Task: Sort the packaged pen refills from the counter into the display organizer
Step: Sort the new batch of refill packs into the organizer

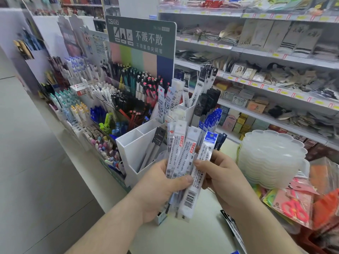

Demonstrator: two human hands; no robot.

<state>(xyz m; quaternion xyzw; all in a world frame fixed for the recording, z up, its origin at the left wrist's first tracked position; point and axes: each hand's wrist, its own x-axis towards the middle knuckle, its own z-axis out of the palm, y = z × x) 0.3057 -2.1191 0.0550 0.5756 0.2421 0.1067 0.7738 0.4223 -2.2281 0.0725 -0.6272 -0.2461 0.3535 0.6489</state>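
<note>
- Worktop (183, 233): pale surface; bare room at its near edge, goods crowding its right edge.
- Organizer (134, 143): white, compartmented, toward the far edge; rear cells hold upright refills, the front-left cells look largely open, probably the easiest to reach.
- Left hand (157, 191): grip clenched around the refills (180, 162), fanned above the worktop, likely so labels read.
- Right hand (220, 178): grip pinching the blue-topped pack (206, 156), seemingly separating it.
</note>
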